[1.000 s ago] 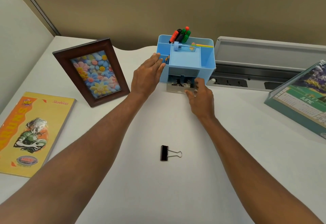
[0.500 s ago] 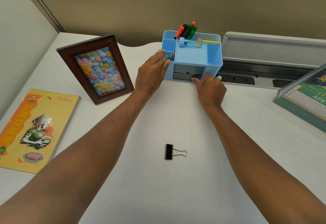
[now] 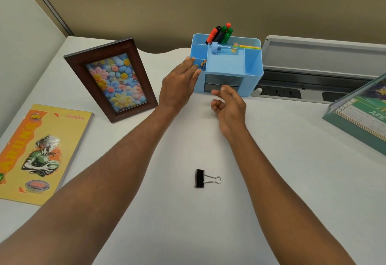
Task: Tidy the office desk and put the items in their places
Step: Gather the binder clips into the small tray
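While the left hand touches the organizer, the right hand hovers.

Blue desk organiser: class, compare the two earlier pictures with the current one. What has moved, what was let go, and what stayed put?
The lower drawer, open a second ago, was pushed shut by the right hand, which has since let go and drawn back, fingers loosely curled and empty. The left hand stays flat against the left side of the organiser. The binder clip, picture frame, book and calendar have not moved.
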Demonstrator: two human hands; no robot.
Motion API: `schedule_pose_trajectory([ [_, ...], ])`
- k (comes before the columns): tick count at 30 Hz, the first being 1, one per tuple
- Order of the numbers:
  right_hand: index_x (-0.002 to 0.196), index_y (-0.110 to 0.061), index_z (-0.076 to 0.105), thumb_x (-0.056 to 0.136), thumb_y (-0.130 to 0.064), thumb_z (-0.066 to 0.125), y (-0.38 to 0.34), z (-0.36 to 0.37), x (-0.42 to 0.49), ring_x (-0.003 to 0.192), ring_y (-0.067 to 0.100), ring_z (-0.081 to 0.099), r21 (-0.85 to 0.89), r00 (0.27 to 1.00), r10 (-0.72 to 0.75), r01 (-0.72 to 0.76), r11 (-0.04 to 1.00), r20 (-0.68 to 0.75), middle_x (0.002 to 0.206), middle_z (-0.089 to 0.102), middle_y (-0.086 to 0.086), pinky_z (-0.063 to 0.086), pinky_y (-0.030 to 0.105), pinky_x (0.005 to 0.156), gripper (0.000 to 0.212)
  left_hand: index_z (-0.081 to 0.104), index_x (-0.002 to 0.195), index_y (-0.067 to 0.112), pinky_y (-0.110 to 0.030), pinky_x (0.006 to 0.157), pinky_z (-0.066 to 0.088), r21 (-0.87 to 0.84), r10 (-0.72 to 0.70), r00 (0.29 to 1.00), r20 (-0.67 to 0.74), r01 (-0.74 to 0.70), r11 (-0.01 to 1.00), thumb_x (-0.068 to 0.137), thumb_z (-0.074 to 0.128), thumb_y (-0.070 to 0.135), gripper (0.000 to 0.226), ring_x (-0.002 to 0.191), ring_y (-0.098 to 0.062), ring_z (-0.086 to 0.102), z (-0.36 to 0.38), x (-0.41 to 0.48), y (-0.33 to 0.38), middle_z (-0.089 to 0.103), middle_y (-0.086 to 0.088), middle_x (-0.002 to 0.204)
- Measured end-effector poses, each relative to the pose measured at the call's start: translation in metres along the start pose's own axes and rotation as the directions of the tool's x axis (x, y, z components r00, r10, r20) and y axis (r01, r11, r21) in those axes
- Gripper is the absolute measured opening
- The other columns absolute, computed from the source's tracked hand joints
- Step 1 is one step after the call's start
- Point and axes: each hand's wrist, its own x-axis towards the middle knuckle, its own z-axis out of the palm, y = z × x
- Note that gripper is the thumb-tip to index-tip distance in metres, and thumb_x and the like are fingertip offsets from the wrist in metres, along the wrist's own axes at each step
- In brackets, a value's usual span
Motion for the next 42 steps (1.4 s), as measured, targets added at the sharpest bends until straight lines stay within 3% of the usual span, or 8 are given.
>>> schedule_pose_trajectory([
  [3,0.119,-0.010,0.056,0.093,-0.019,0.060,0.001,0.009,-0.006,0.060,0.015,0.060,0.280,0.995,0.081,-0.093,0.955,0.055,0.096,0.072,0.011,0.052,0.025,0.059,0.028,0.067,0.114,0.008,-0.037,0.091,0.051,-0.005,-0.014,1.000,0.014,0.014,1.000,0.097,0.051,0.029,0.031,0.120,-0.024,0.057,0.000,0.000,0.000,0.060,-0.012,0.129],
  [6,0.117,-0.010,0.057,0.091,-0.030,0.064,-0.003,0.015,-0.007,0.060,0.013,0.061,0.359,0.990,0.119,-0.136,0.923,0.071,0.095,0.070,0.011,0.052,0.023,0.057,0.034,0.067,0.114,0.009,-0.036,0.090,0.051,-0.004,-0.016,1.000,0.019,0.016,1.000,0.097,0.050,0.029,0.031,0.121,-0.024,0.056,-0.001,0.001,0.001,0.060,-0.012,0.129],
  [13,0.105,-0.007,0.064,0.081,-0.045,0.072,-0.009,0.013,-0.014,0.067,0.018,0.069,0.127,0.978,0.171,-0.157,0.980,-0.117,0.089,0.072,0.012,0.056,0.027,0.062,0.046,0.066,0.116,0.009,-0.037,0.093,0.049,0.005,-0.023,0.999,0.043,0.023,1.000,0.099,0.048,0.031,0.033,0.123,-0.024,0.055,-0.003,0.001,0.002,0.060,-0.012,0.129],
  [26,0.099,-0.004,0.062,0.088,-0.033,0.067,-0.012,-0.033,-0.089,0.074,0.022,0.072,0.057,0.972,0.225,-0.221,0.974,-0.070,0.081,0.073,0.015,0.058,0.029,0.070,0.032,0.062,0.125,0.012,-0.039,0.098,0.046,-0.016,-0.102,0.984,0.147,0.105,0.994,0.100,0.045,0.032,0.036,0.126,-0.023,0.051,-0.014,0.001,0.011,0.054,-0.009,0.137],
  [32,0.098,-0.002,0.062,0.088,-0.030,0.067,-0.008,-0.074,-0.134,0.072,0.023,0.071,0.027,0.957,0.273,-0.272,0.962,-0.099,0.077,0.071,0.014,0.056,0.031,0.069,0.030,0.061,0.125,0.012,-0.042,0.111,0.026,0.014,-0.117,0.977,0.179,0.116,0.993,0.101,0.041,0.030,0.037,0.137,-0.026,0.036,-0.021,0.007,0.015,0.049,-0.009,0.141],
  [35,0.095,-0.002,0.061,0.087,-0.029,0.068,-0.006,-0.090,-0.154,0.075,0.025,0.071,0.028,0.954,0.275,-0.273,0.961,-0.123,0.076,0.069,0.015,0.056,0.033,0.071,0.029,0.046,0.140,0.015,-0.043,0.114,0.021,-0.036,-0.172,0.973,0.155,0.179,0.983,0.101,0.042,0.033,0.043,0.141,-0.023,0.029,-0.031,-0.006,0.022,0.040,-0.006,0.148],
  [37,0.096,-0.001,0.061,0.086,-0.029,0.069,-0.004,-0.097,-0.164,0.077,0.027,0.071,0.033,0.951,0.278,-0.276,0.961,-0.133,0.077,0.069,0.016,0.055,0.034,0.071,0.030,0.043,0.142,0.015,-0.041,0.114,0.023,-0.088,-0.225,0.961,0.158,0.241,0.967,0.099,0.046,0.031,0.045,0.140,-0.022,0.031,-0.038,-0.023,0.030,0.041,-0.006,0.148],
  [42,0.099,0.000,0.061,0.084,-0.026,0.071,0.004,-0.111,-0.180,0.082,0.031,0.072,0.053,0.947,0.290,-0.285,0.957,-0.139,0.081,0.069,0.020,0.058,0.035,0.071,0.032,0.059,0.127,0.012,-0.037,0.108,0.034,-0.148,-0.293,0.934,0.206,0.326,0.934,0.093,0.056,0.016,0.034,0.126,-0.023,0.050,-0.049,-0.089,0.044,0.058,-0.006,0.132],
])
